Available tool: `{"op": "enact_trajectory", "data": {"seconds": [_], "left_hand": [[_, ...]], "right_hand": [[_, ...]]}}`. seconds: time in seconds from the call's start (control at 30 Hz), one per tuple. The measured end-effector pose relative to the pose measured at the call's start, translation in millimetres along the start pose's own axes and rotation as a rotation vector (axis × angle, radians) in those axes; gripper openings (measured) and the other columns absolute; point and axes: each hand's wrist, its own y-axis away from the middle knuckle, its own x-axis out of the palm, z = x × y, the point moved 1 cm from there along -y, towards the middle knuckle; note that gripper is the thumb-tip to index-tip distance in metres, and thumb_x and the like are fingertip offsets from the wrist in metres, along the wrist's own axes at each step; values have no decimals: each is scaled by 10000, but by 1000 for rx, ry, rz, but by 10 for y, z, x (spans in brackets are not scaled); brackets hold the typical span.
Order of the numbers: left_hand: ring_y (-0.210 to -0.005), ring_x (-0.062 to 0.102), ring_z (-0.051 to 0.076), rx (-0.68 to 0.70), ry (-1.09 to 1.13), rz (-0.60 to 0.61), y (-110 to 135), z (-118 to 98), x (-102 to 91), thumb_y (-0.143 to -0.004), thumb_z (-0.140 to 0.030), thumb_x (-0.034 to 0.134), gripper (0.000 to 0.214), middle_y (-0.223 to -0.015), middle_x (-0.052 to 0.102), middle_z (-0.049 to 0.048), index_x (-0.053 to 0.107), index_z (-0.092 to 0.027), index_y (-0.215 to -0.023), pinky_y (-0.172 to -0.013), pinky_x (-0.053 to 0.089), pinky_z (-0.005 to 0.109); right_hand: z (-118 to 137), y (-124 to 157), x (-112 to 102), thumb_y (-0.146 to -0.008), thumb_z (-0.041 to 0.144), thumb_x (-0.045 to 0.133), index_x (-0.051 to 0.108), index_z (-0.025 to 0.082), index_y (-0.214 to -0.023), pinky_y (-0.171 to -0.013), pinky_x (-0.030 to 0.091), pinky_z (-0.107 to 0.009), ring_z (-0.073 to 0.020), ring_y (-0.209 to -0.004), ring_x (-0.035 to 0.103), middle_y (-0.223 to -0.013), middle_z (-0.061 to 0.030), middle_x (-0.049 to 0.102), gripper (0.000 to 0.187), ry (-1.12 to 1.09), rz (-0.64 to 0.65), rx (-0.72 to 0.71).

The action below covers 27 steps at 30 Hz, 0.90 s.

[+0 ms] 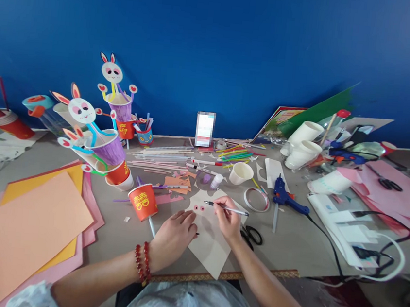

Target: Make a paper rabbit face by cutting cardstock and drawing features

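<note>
My right hand [228, 219] grips a pen [236, 210] with a dark tip and pale barrel. The pen's tip is just above a white sheet of paper [212, 257], close to two small pink eye shapes with dark centres [199, 208]. Pressed on the paper's left side is my left hand [176, 233], its fingers bent together. A small dark end [197, 234] pokes out by its thumb, and the rest of that thing is hidden. Left of this hand lies a red paper cup [143, 202] with gold print and a stick through it.
Two rabbit figures on cups [108, 148] stand at left behind coloured paper sheets [32, 228]. Black scissors [254, 235], a tape roll [256, 199], a blue glue gun [283, 196] and a corded power strip [339, 231] lie at right. A white cup [241, 173] stands behind the paper.
</note>
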Motion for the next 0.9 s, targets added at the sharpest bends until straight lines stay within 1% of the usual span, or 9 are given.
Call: {"op": "enact_trajectory", "data": {"seconds": [0.13,0.23,0.37,0.47,0.57,0.67,0.73,0.8,0.9], "left_hand": [[-1158,639,293,3,-18,9,-2,-19,-11,-898,-250,668,144,-1166,669,161,680,-110,-928,-1007,492,431],[-1168,630,288,7,-29,12,15,-23,0,-903,-249,663,155,-1161,675,163,680,-99,-941,-1031,470,428],[-1184,621,284,12,-47,-13,49,-14,52,-895,-266,679,156,-1194,675,149,678,-115,-934,-1049,455,433],[-1201,608,283,16,-14,-67,70,-18,46,-873,-263,706,151,-1255,650,148,669,-123,-912,-1040,465,433],[-1144,628,273,14,86,-132,96,-59,-79,-891,-239,677,101,-1185,678,123,649,-145,-870,-1002,486,443],[-912,663,229,-33,267,-152,139,-132,-256,-951,-245,577,119,-933,700,73,625,-165,-877,-828,533,387],[-807,642,202,-74,409,-163,169,-184,-330,-980,-264,523,150,-831,672,48,615,-175,-902,-723,516,331],[-754,624,179,-113,530,-173,192,-228,-347,-994,-276,494,165,-797,655,37,613,-180,-931,-667,491,288],[-742,617,166,-148,622,-182,208,-274,-306,-997,-287,492,166,-813,661,37,618,-184,-964,-661,476,269]], "right_hand": [[32,-5,-13,-918,344,548,581,205,-878,-531,445,-253,-143,-577,548,-676,9,577,149,-65,-59,-23],[135,-72,-49,-891,349,598,564,206,-889,-479,417,-234,-121,-523,516,-660,17,591,147,-182,-111,23],[382,-170,-208,-864,367,657,571,204,-920,-388,322,-197,-77,-433,428,-684,13,636,192,-311,-49,147],[554,-136,-411,-857,365,677,599,205,-953,-398,360,-199,-87,-467,470,-747,-17,677,202,-314,-9,157],[632,54,-577,-860,347,664,627,195,-948,-436,416,-230,-117,-515,523,-770,-48,700,180,-306,29,165],[620,347,-621,-892,342,613,626,188,-878,-428,385,-227,-114,-474,496,-635,-25,663,155,-360,55,207],[590,534,-591,-895,344,608,614,192,-868,-417,361,-221,-111,-454,478,-595,-13,646,154,-398,83,247],[566,671,-545,-886,347,619,606,196,-856,-414,350,-220,-115,-455,477,-585,-9,638,155,-420,97,267],[564,766,-494,-881,348,623,598,198,-829,-418,344,-215,-111,-450,470,-578,-2,634,160,-431,83,265]]}}
